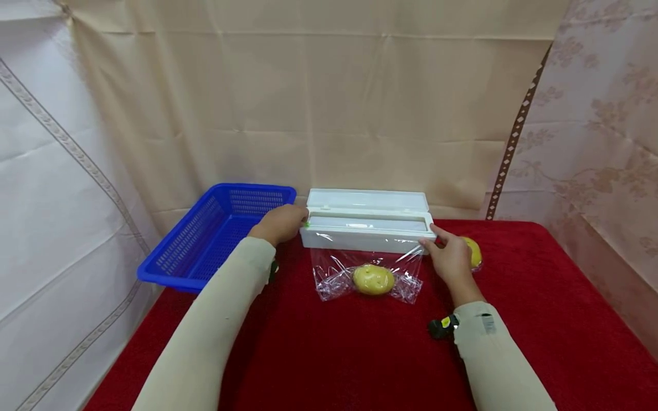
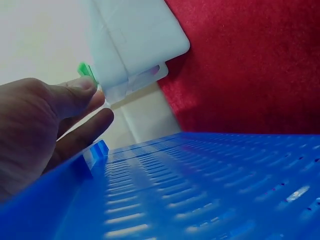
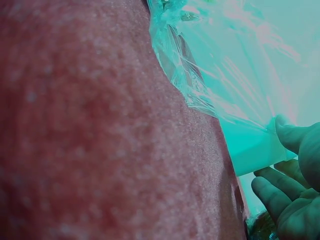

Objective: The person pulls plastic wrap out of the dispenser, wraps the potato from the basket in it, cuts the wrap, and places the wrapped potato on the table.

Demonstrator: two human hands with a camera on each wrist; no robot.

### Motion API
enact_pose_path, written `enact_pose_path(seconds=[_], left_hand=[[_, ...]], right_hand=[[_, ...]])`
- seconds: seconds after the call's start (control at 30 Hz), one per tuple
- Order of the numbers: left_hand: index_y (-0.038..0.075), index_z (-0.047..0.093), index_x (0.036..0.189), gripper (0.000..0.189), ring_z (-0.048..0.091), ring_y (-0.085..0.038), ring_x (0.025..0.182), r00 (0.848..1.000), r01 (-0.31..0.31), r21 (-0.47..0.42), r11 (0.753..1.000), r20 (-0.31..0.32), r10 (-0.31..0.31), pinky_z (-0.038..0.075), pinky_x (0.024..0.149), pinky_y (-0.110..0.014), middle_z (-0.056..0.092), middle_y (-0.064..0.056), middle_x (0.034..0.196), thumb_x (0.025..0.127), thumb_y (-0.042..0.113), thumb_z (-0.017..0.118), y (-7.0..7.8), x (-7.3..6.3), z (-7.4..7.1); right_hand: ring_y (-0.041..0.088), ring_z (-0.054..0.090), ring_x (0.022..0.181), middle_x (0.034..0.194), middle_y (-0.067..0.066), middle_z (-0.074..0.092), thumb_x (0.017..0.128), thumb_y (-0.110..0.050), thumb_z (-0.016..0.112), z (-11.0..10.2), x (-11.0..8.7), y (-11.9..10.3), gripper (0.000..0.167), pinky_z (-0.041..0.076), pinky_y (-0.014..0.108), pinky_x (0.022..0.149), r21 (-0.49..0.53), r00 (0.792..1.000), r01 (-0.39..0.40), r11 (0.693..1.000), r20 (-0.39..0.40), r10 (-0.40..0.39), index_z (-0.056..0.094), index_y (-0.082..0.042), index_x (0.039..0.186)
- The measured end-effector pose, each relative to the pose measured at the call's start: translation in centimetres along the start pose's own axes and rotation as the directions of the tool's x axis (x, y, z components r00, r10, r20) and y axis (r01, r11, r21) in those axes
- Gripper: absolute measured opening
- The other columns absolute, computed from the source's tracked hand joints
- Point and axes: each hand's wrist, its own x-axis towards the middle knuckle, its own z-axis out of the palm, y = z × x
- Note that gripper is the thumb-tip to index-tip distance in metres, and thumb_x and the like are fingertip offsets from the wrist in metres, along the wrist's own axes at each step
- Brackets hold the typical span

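A white cling film dispenser (image 1: 368, 240) lies with its lid (image 1: 368, 200) raised at the back of the table. Clear cling film (image 1: 334, 265) hangs out over its front edge, and a yellow potato (image 1: 373, 279) sits under or inside the film's crumpled end. At the dispenser's left corner, my left hand (image 1: 281, 224) pinches the small green slide cutter (image 2: 87, 71) between thumb and fingers. My right hand (image 1: 452, 257) grips the right end, its thumb pressing the film against the front face, as the right wrist view also shows.
A blue plastic basket (image 1: 180, 242) stands on the left, close beside my left forearm. Behind my right hand lies another yellow potato (image 1: 472, 252), partly hidden, seemingly wrapped in film. Red cloth (image 1: 349, 354) covers the table, and a beige curtain (image 1: 360, 103) hangs behind it.
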Motion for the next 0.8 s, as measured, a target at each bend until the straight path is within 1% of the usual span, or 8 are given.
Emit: enact_pose_path(seconds=[0.13, 0.2, 0.3, 0.4, 0.43, 0.6, 0.7, 0.8], left_hand=[[0.01, 0.069, 0.107, 0.015, 0.066, -0.024, 0.098, 1.0, 0.022, -0.072, 0.997, 0.022, -0.021, 0.055, 0.09, -0.042, 0.073, -0.008, 0.107, 0.103, 0.007, 0.056, 0.1, 0.3, -0.2], [0.009, 0.07, 0.107, 0.015, 0.065, -0.024, 0.096, 0.999, 0.031, -0.084, 0.996, 0.021, -0.029, 0.054, 0.09, -0.045, 0.072, -0.008, 0.106, 0.099, 0.007, 0.057, 0.1, 0.4, -0.4], [0.01, 0.07, 0.114, 0.024, 0.065, -0.026, 0.101, 0.999, 0.046, -0.068, 0.997, 0.004, -0.046, 0.049, 0.098, -0.051, 0.073, -0.007, 0.11, 0.092, 0.019, 0.067, 0.4, 0.5, -0.4], [0.013, 0.07, 0.121, 0.044, 0.064, -0.027, 0.113, 0.999, 0.044, -0.008, 0.999, -0.025, -0.044, 0.04, 0.107, -0.059, 0.073, -0.005, 0.118, 0.084, 0.034, 0.08, 1.1, 0.7, -0.2], [0.015, 0.071, 0.119, 0.045, 0.064, -0.027, 0.113, 0.999, 0.039, 0.017, 0.999, -0.033, -0.038, 0.038, 0.108, -0.061, 0.073, -0.005, 0.118, 0.081, 0.036, 0.083, 1.3, 0.8, 0.0], [0.017, 0.072, 0.102, 0.031, 0.067, -0.028, 0.106, 0.996, 0.024, 0.158, 0.987, -0.086, -0.01, 0.037, 0.107, -0.064, 0.073, -0.005, 0.11, 0.08, 0.032, 0.087, 2.4, 1.4, 0.5], [0.018, 0.072, 0.095, 0.024, 0.067, -0.027, 0.102, 0.993, 0.038, 0.204, 0.978, -0.113, -0.015, 0.037, 0.106, -0.063, 0.074, -0.004, 0.105, 0.081, 0.031, 0.087, 2.5, 1.5, 0.6], [0.019, 0.072, 0.09, 0.021, 0.067, -0.027, 0.098, 0.991, 0.03, 0.229, 0.973, -0.131, 0.0, 0.038, 0.105, -0.062, 0.074, -0.003, 0.101, 0.081, 0.032, 0.087, 2.4, 1.5, 0.6]], right_hand=[[0.032, 0.063, 0.124, 0.142, 0.017, 0.063, 0.096, -0.038, 0.074, -0.2, 0.0, 0.0, 0.057, 0.049, 0.043, 0.092, 0.0, 1.0, -0.005, 1.0, 0.009, 0.005, 0.059, -0.018, 0.147], [0.033, 0.063, 0.124, 0.142, 0.017, 0.063, 0.095, -0.038, 0.075, -0.2, 0.0, -0.1, 0.057, 0.05, 0.045, 0.093, -0.001, 1.0, -0.005, 1.0, 0.01, 0.005, 0.059, -0.018, 0.147], [0.034, 0.064, 0.123, 0.14, 0.017, 0.064, 0.095, -0.037, 0.075, -0.2, 0.0, -0.2, 0.057, 0.05, 0.048, 0.096, 0.0, 1.0, -0.002, 1.0, 0.008, 0.002, 0.059, -0.018, 0.147], [0.035, 0.065, 0.119, 0.136, 0.019, 0.067, 0.095, -0.036, 0.075, -0.2, -0.1, -0.3, 0.057, 0.051, 0.049, 0.095, -0.006, 1.0, 0.003, 1.0, 0.005, -0.003, 0.06, -0.017, 0.146], [0.035, 0.065, 0.118, 0.135, 0.02, 0.067, 0.095, -0.036, 0.075, -0.2, -0.1, -0.3, 0.056, 0.051, 0.049, 0.095, -0.01, 1.0, 0.004, 1.0, 0.004, -0.004, 0.06, -0.017, 0.146], [0.038, 0.065, 0.117, 0.132, 0.022, 0.068, 0.096, -0.034, 0.075, -0.2, -0.2, -0.3, 0.055, 0.05, 0.052, 0.097, -0.032, 1.0, 0.019, 0.999, -0.01, -0.02, 0.06, -0.016, 0.146], [0.038, 0.065, 0.119, 0.131, 0.022, 0.069, 0.096, -0.031, 0.075, -0.1, -0.2, -0.3, 0.054, 0.049, 0.053, 0.1, -0.038, 0.999, 0.038, 0.999, -0.023, -0.039, 0.061, -0.014, 0.145], [0.036, 0.068, 0.117, 0.129, 0.021, 0.07, 0.094, -0.026, 0.078, 0.0, -0.2, -0.3, 0.051, 0.053, 0.052, 0.098, -0.025, 0.996, 0.068, 0.997, -0.055, -0.069, 0.064, -0.012, 0.142]])
